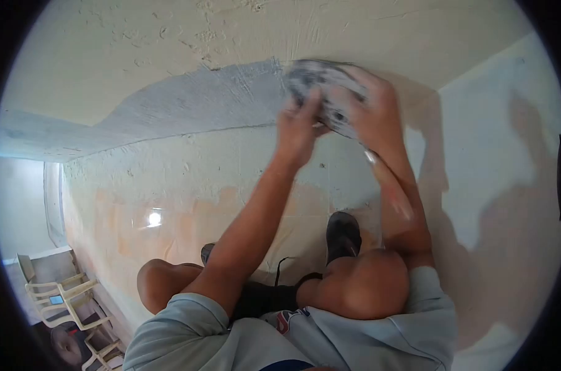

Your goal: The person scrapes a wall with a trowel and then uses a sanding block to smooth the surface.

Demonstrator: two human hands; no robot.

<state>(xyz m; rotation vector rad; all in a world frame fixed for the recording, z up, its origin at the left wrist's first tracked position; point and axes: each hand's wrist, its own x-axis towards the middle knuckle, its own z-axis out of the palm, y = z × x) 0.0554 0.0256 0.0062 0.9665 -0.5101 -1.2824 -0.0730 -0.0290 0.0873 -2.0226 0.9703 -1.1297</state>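
Both my hands are raised against a pale wall at the top of the head view. Between them is a flat tool smeared with grey plaster (317, 77), blurred by motion. My left hand (299, 127) presses on its lower left side. My right hand (372, 108) grips its right side, fingers curled over it. The tool sits at the right end of a band of wet grey plaster (187, 105) that runs leftward along the wall. My bent knees (361, 284) and one dark shoe (343, 235) show below my arms.
The wall meets another wall in a corner on the right (441, 93). Stacked white plastic chairs (64, 300) stand far below at the lower left. A glossy pale floor with a light glare (153, 217) lies under my feet.
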